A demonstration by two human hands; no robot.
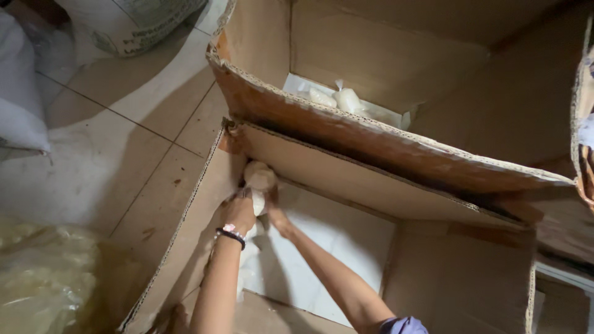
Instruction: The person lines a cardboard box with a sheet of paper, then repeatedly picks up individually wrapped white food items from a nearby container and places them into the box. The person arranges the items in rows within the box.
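Both hands meet in the far left corner of a large open cardboard box that fills the lower middle of the frame. Left hand, with a dark bracelet at the wrist, is closed around a small pale plastic-wrapped packet, pressing it against the corner where the box walls join. Right hand reaches in just beside it, touching the same packet from below; how far its fingers are curled cannot be told, as the packet and the other hand hide them.

Largest in view is a second cardboard box across the upper middle and right, its torn front wall leaning over the near box. Inside it, on white lining, lie a few knotted clear bags of something white.

A white sheet lines the floor of the near box, and apart from the one packet in the corner it looks bare, so filling of this box appears to be only at its start, with nearly all the room still unfilled.

Pale floor tiles run down the left. White sacks sit at the upper left edge, and a crumpled yellowish plastic bag lies at the lower left
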